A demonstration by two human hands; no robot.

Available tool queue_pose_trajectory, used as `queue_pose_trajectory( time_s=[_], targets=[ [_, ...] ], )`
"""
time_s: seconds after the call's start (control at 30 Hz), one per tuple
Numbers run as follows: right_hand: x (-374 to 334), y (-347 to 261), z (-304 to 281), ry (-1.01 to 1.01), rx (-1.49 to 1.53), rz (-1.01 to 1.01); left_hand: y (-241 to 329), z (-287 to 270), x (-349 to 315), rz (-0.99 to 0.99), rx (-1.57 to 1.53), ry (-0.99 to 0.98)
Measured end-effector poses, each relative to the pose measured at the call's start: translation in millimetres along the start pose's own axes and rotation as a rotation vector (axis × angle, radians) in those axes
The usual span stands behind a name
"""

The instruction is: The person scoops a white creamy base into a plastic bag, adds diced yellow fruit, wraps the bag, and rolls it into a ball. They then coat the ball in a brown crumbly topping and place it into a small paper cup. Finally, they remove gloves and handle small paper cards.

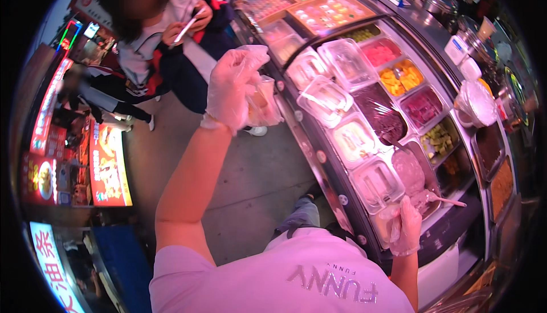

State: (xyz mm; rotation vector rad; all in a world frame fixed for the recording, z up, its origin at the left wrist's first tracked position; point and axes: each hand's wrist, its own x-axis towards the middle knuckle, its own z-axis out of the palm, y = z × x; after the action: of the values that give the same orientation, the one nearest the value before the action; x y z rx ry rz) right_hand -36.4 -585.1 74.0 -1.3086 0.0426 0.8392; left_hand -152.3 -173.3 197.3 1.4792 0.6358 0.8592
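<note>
My left hand (225, 90), in a clear plastic glove, is raised over the walkway left of the counter. Its fingers are closed on a clear plastic pack (263, 105) with pale yellowish food inside. Low at the counter's near end, my gloved right hand (407, 226) grips the edge of a clear plastic container (385, 222); its fingertips are partly hard to make out. Beside that hand stands a tray of pale purple paste (405, 167) with a spatula (447, 199) in it. Several clear plastic boxes (376, 185) line the counter's left side.
Trays of yellow fruit chunks (401, 77), pink pieces (380, 52), dark paste (380, 113) and green cubes (439, 142) fill the counter. Farther off is a display of small sweets (330, 12). A person with a phone (185, 31) stands across the counter's left edge. Lit stalls (108, 165) line the left.
</note>
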Motion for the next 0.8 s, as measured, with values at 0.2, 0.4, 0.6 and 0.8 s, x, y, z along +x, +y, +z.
queue_pose_trajectory(
  time_s=[0.2, 0.4, 0.6, 0.8],
  targets=[
    [-21.7, 12.5, 12.9, -0.075, 0.256, 0.066, -2.5, -113.6, 39.8, -0.085, -0.143, 0.077],
    [-33.9, 17.7, 22.0, -0.127, 0.302, 0.035, -7.6, -184.1, 60.7, -0.106, -0.42, 0.038],
    [-37.1, 28.5, 25.6, -0.211, 0.524, 0.044, -7.8, -184.6, 55.2, -0.111, -0.491, 0.047],
    [-38.2, 32.5, 39.7, -0.219, 0.605, 0.092, -42.5, -225.2, 68.4, -0.127, -0.436, 0.174]
  ],
)
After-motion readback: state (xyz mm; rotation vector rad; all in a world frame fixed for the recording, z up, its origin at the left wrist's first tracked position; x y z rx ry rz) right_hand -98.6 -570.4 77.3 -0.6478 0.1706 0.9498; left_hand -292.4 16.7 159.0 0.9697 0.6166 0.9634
